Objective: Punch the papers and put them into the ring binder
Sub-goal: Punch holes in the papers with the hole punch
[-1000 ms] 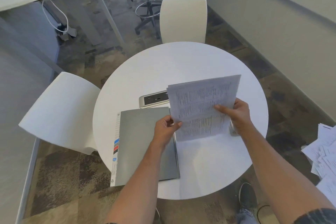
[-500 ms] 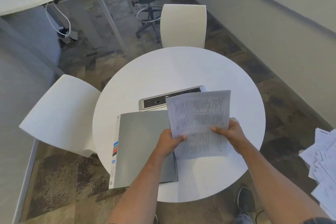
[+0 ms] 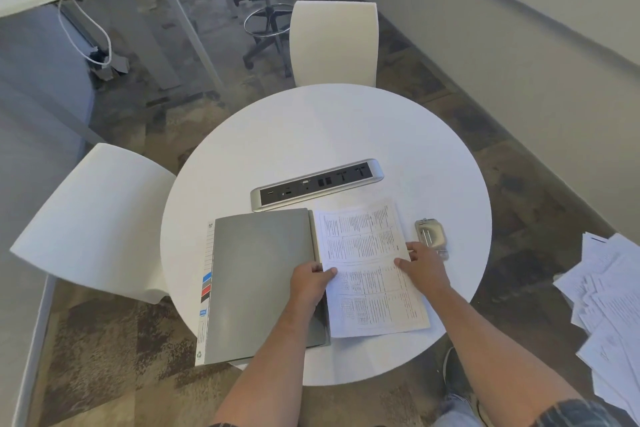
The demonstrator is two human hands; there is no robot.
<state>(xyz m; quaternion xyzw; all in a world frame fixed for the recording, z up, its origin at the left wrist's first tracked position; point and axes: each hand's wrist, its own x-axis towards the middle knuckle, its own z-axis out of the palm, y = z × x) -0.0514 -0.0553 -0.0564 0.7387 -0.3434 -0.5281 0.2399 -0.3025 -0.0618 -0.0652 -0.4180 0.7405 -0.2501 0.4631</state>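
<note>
A stack of printed papers (image 3: 367, 253) lies flat on the round white table (image 3: 346, 128), right beside the closed grey ring binder (image 3: 259, 281). My left hand (image 3: 310, 282) pinches the papers' left edge, resting over the binder's right edge. On the papers' right side rests my right hand (image 3: 424, 269), fingers spread. A small silver hole punch (image 3: 430, 234) sits just beyond my right hand, partly hidden by it.
A silver power strip (image 3: 317, 184) is set into the table behind the binder and papers. White chairs stand at the left (image 3: 93, 218) and at the far side (image 3: 334, 42). More loose sheets (image 3: 609, 308) are piled at the right, off the table.
The papers were held up in both hands; they have come down and now lie flat on the table next to the binder. The hole punch is now uncovered.
</note>
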